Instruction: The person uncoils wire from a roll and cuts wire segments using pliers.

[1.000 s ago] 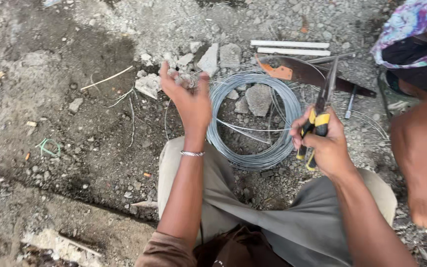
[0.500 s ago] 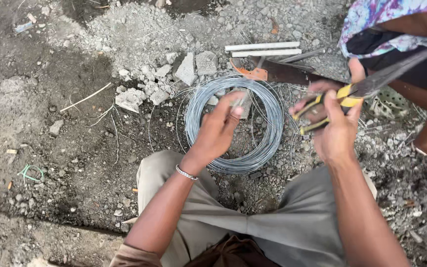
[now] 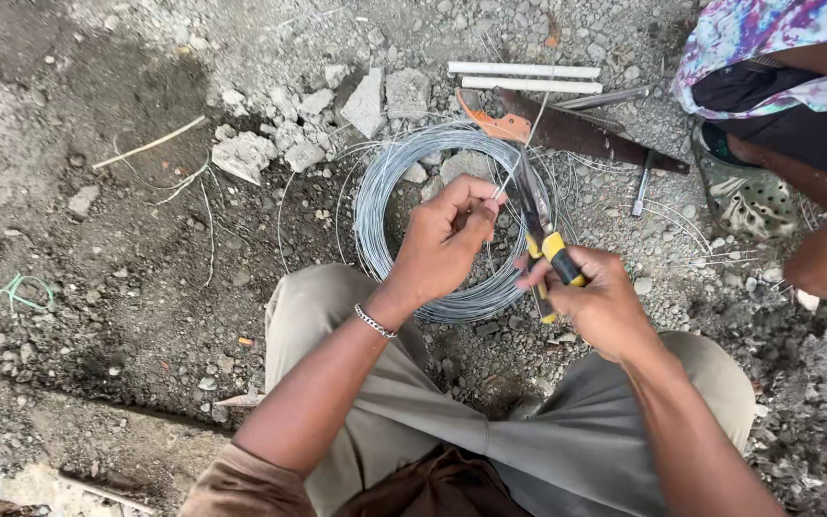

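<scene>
A coil of thin grey steel wire lies on the gravel in front of my knees. My left hand, with a metal bracelet at the wrist, pinches a loose strand of that wire above the coil. My right hand grips pliers with yellow and black handles. The plier jaws point away from me and sit right beside the strand, close to my left fingertips.
Broken concrete chunks and two white tubes lie beyond the coil. A rusty saw with an orange handle rests at the upper right. Another person squats at the right edge, near a green perforated shoe.
My left hand came back from the far side of the coil and took hold of a strand. My right hand swung the pliers in from the right to meet it.
</scene>
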